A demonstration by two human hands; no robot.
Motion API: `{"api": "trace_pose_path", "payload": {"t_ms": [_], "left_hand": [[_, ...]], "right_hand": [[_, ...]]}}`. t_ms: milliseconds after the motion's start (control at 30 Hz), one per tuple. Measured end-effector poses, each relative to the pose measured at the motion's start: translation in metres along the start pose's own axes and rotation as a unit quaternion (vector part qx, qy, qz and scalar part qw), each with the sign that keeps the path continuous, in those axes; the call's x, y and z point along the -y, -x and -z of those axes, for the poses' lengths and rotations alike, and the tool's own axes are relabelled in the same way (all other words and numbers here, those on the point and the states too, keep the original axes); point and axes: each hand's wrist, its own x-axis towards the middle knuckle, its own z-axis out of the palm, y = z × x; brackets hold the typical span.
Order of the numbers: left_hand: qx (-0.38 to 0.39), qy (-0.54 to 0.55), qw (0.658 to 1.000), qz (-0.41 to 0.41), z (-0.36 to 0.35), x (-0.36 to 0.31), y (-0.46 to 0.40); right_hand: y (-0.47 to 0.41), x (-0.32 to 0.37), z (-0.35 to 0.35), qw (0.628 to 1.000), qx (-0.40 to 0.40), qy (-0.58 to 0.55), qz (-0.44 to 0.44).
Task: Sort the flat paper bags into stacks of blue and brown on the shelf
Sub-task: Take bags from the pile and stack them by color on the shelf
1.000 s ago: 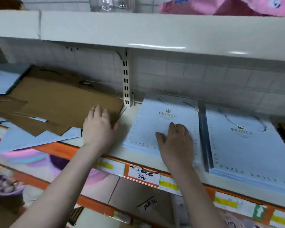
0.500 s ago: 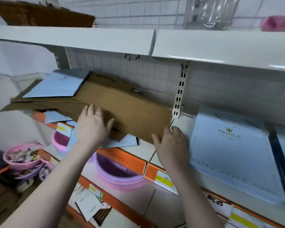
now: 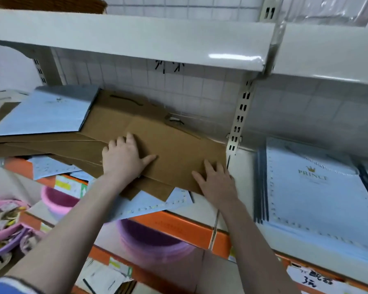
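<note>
My left hand [image 3: 123, 158] lies flat on the top brown bag [image 3: 170, 145], fingers straight and thumb spread toward the right, pressing down near the bag's left part. My right hand [image 3: 216, 181] rests flat on the same bag at its front right corner, fingers stretched up along its right edge, just beside the slotted upright [image 3: 238, 124] of the shelf [image 3: 244, 200]. Neither hand curls round anything; both are spread wide, palms down. The bag lies between and under my two hands, on top of a loose pile of more brown bags [image 3: 51, 145] that fans out to the left. A blue bag [image 3: 45, 113] lies on that pile at the back left, well apart from my left hand, and corners of other blue bags [image 3: 153, 205] stick out from under the pile at the shelf's front edge, below my wrists. To the right of the upright, near my right hand but not touching it, sits the neat blue stack [image 3: 312, 187] with a gold crown print.
</note>
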Motion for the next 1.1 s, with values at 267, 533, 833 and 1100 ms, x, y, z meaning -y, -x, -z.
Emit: {"api": "trace_pose_path", "payload": {"t_ms": [267,533,833,1100], "left_hand": [[-0.028,0.031,0.997,0.069,-0.006,-0.004,-0.020],[-0.083,0.193,0.975,0.070,0.004,0.015,-0.029],[-0.126,0.379,0.911,0.103,0.013,0.036,-0.013],[-0.120,0.385,0.905,0.133,0.015,0.054,0.004]], "right_hand": [[-0.002,-0.005,-0.003,0.998,-0.017,-0.054,0.006],[-0.007,-0.006,-0.001,0.987,-0.075,-0.117,-0.075],[-0.006,-0.007,0.007,0.963,-0.139,-0.206,-0.103],[0.014,0.005,0.020,0.951,-0.184,-0.236,-0.076]]}}
